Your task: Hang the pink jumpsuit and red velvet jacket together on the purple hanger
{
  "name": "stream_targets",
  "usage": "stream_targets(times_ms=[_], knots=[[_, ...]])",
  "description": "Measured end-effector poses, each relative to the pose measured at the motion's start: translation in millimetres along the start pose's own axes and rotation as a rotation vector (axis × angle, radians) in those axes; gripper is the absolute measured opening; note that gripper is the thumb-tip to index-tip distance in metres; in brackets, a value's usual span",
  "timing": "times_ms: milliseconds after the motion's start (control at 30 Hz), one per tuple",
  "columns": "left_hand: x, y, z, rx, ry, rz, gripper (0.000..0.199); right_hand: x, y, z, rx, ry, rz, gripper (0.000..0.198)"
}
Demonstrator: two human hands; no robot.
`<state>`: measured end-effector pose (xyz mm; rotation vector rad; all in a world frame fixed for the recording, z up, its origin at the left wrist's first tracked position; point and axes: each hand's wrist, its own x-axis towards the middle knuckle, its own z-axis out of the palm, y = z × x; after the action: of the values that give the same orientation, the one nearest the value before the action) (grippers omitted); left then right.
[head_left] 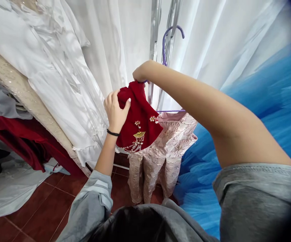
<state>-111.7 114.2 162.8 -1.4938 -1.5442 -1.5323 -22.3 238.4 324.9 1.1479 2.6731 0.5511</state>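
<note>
Red garment (141, 112), held up, loosely draped, gold ornaments (139, 134) near hem

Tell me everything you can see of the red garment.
The red garment looks velvety, creased near the top, flaring to a curved hem. Its front bears two flower ornaments, a gold fan charm and pale beads. It is held tilted, partly in front of the pink garment. The left hand grips its side, thumb on the front; the right hand is at its top, grip hidden.

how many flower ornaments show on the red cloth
2. One flower ornament sits just above the gold fan piece, the other flower ornament near the picture-right edge of the red cloth; folds may hide more.
</note>
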Motion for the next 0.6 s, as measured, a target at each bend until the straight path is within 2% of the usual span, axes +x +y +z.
stream_targets(times_ms=[67, 167, 233, 400, 500, 567, 600], knots=[[11.6, -14.7, 1.2, 0.021, -0.087, 0.022, 0.039, -12.3, -1.8, -4.0, 0.002, -0.005, -0.029, 0.022], [14.8, -25.8, 4.1, 0.062, -0.12, 0.032, 0.042, -20.7, -2.6, -4.7, 0.253, 0.061, -0.291, 0.048], [12.2, -29.0, 4.4, 0.067, -0.126, 0.037, 0.045, -21.5, -1.7, -3.3, 0.4, 0.039, -0.387, 0.055], [9.1, -32.6, 1.2, 0.044, -0.154, 0.027, 0.05, -24.9, 3.3, -11.6, 0.419, -0.044, -0.298, 0.038], [11.0, -30.7, -0.5, 0.041, -0.155, 0.024, 0.05, -34.0, 4.4, -27.0, 0.507, -0.201, -0.313, 0.034], [12.2, -29.3, -1.2, 0.029, -0.159, 0.025, 0.048, -39.4, 5.0, -36.9, 0.426, -0.224, -0.225, 0.027], [12.3, -29.7, -1.8, 0.024, -0.161, 0.018, 0.047, -40.3, 5.9, -40.5, 0.345, -0.176, -0.142, 0.021]])
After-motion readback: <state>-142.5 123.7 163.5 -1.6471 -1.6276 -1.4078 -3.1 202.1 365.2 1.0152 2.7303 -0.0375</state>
